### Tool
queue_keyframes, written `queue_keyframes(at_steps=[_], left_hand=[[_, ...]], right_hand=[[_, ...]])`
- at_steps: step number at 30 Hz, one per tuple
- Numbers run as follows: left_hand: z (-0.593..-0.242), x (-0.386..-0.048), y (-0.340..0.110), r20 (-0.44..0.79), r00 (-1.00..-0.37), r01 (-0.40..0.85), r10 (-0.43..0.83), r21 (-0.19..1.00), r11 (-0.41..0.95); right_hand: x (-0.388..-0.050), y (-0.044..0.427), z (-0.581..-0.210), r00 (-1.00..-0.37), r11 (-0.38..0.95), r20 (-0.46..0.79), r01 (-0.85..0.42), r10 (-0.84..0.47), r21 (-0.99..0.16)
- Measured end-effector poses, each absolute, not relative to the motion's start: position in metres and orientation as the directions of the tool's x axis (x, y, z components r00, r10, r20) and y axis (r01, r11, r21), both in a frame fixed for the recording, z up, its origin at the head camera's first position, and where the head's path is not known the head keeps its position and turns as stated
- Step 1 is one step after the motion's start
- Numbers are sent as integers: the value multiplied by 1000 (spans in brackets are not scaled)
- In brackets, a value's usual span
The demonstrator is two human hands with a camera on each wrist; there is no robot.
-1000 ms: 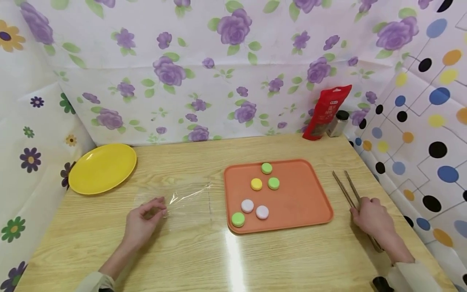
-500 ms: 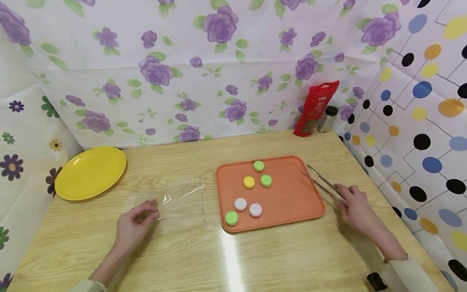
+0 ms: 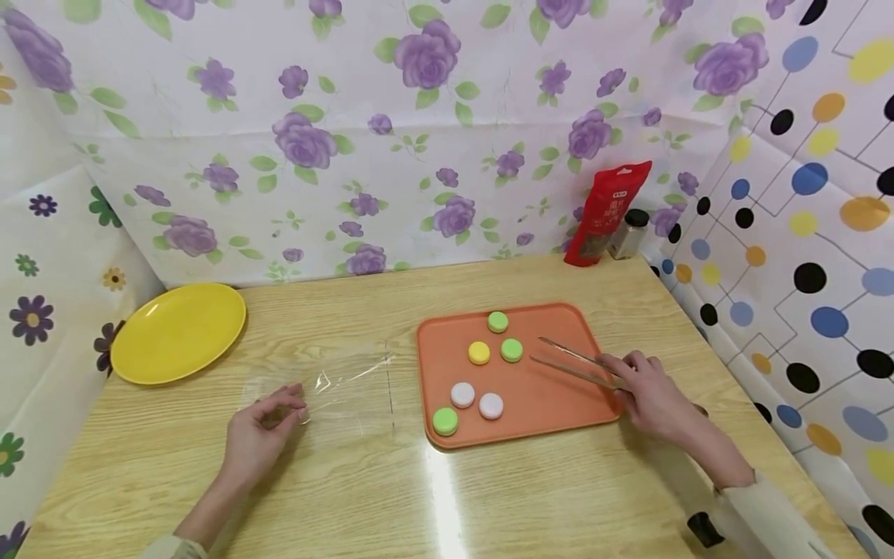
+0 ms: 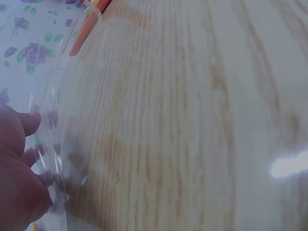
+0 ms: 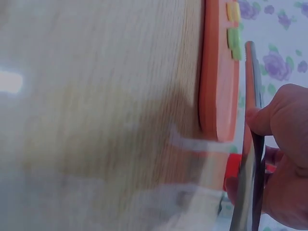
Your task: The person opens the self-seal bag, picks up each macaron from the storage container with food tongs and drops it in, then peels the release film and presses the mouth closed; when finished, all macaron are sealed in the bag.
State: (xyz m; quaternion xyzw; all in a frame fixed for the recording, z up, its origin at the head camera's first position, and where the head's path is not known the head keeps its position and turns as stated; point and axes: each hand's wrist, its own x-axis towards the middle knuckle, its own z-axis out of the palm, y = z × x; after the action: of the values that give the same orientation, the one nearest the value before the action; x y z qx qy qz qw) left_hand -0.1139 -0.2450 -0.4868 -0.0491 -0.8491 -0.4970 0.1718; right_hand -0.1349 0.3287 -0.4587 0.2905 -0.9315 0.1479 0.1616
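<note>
My left hand [image 3: 258,435] pinches the open edge of a clear plastic bag [image 3: 349,400] lying on the table; the left wrist view shows the film [image 4: 57,144] beside the fingertips. My right hand [image 3: 653,400] grips metal tongs [image 3: 574,373], their arms apart and tips pointing left over an orange tray [image 3: 552,407]. Nothing is between the tips, which are near a green macaron [image 3: 511,350]. Also on the tray are a yellow macaron [image 3: 478,352], two pale macarons [image 3: 491,405] and two more green ones [image 3: 445,421].
A yellow plate [image 3: 178,334] sits at the table's back left. At the back right, a red pouch [image 3: 608,213] leans against the flowered wall covering beside a black-lidded jar [image 3: 628,234]. Patterned sheets enclose both sides of the table.
My right hand has brought the tongs leftward from the table's right side to over the tray. The left hand keeps its pinch on the bag. The head view has shifted slightly.
</note>
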Motion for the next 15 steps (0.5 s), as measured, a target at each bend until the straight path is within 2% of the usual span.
queue_keyframes(at_steps=[6, 15], left_hand=[[-486, -113, -245, 333, -939, 247, -90, 830, 499], [-484, -113, -246, 323, -942, 236, -87, 827, 510]], right_hand=[[-144, 316, -454, -874, 855, 201, -478, -442, -200], [-161, 303, -455, -873, 858, 177, -483, -455, -173]])
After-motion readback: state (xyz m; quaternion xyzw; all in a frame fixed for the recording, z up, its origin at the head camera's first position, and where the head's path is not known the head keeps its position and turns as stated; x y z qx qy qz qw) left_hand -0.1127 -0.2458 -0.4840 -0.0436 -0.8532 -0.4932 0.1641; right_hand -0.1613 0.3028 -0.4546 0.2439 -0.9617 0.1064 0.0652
